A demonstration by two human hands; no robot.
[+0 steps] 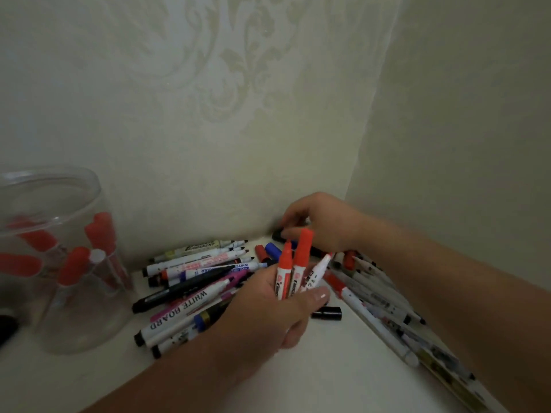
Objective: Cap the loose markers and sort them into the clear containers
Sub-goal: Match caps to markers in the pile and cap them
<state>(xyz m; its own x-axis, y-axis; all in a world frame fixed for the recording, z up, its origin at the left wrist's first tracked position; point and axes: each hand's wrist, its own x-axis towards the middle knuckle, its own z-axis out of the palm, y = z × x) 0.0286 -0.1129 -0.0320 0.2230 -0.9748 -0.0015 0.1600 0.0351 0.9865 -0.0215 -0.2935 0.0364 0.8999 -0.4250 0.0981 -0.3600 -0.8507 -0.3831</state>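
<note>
The left hand point(286, 308) has its fingers and thumb curled round a small bunch of three markers, which stand nearly upright out of the fist. Two of them are red-capped markers point(301, 263). The third is an uncapped marker point(320, 268) with a white barrel, and its bare tip leans up and to the right.

The right hand point(325, 222) reaches over the bunch into the corner where the walls meet. Its fingers are bent down onto a black cap point(276, 234) lying against the wall. The fingertips are at the cap, but the view does not show whether they have closed on it.

The bare tip points toward the right hand and sits just below it, so the right hand is the nearer one to bring a cap to it. The cap would have to slide on along the marker's long axis, down and to the left into the fist. A loose red cap point(261, 253) and a blue cap point(272, 250) lie side by side on the table point(313, 368), just left of the bunch. Another black cap point(326, 313) lies just right of the left thumb.

The clear container point(59, 263), already holding red-capped markers, stands well off to the left on the left hand's side. A heap of markers point(190, 281) lies between it and the left hand, and more markers point(381, 302) lie in a row beneath the right forearm.
</note>
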